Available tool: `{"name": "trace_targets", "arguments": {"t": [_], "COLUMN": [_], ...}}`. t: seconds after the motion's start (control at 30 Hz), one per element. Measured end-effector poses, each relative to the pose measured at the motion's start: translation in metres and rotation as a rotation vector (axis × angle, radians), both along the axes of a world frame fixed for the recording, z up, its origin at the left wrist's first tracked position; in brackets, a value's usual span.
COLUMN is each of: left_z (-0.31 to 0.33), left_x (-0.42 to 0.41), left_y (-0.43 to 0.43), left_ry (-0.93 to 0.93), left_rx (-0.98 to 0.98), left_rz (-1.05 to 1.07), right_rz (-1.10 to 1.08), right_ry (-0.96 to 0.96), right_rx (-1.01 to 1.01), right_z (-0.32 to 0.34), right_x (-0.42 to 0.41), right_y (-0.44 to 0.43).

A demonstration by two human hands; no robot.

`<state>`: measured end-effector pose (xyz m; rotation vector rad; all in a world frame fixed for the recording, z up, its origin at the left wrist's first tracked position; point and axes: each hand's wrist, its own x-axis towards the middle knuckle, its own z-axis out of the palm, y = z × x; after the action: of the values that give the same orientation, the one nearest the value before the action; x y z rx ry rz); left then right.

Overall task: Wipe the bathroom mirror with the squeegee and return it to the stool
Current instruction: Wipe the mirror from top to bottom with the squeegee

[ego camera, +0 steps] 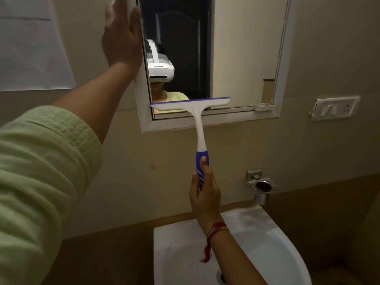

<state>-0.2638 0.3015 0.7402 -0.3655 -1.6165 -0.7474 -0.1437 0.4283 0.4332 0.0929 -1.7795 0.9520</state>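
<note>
The mirror (pixel 242 58) hangs on the wall in a white frame. The squeegee (pixel 198 124) is white with a blue grip, and its blade lies across the lower left part of the glass, near the bottom frame. My right hand (pixel 203 192) grips the blue handle from below, thumb along the grip. My left hand (pixel 121 36) rests flat against the left side of the frame, thumb on its front edge. The stool is not in view.
A white sink (pixel 283 254) sits directly below my right arm. A chrome cup holder (pixel 261 186) is mounted on the wall to the right. A switch plate (pixel 335 108) is right of the mirror. A pale cloth (pixel 30 44) hangs at upper left.
</note>
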Motion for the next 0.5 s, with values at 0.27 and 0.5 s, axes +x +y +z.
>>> {"name": "trace_targets", "arguments": {"t": [0.27, 0.5], "left_z": [-0.002, 0.0], "left_x": [-0.002, -0.005], "left_y": [-0.001, -0.001], "left_ry": [-0.018, -0.095], "left_rx": [0.023, 0.036], "left_rz": [-0.001, 0.083], "right_rz": [0.034, 0.002], "right_ry": [0.033, -0.007], "right_rx": [-0.006, 0.013], "right_z": [0.025, 0.023], "right_x": [0.01, 0.007], "right_y": [-0.003, 0.0]}}
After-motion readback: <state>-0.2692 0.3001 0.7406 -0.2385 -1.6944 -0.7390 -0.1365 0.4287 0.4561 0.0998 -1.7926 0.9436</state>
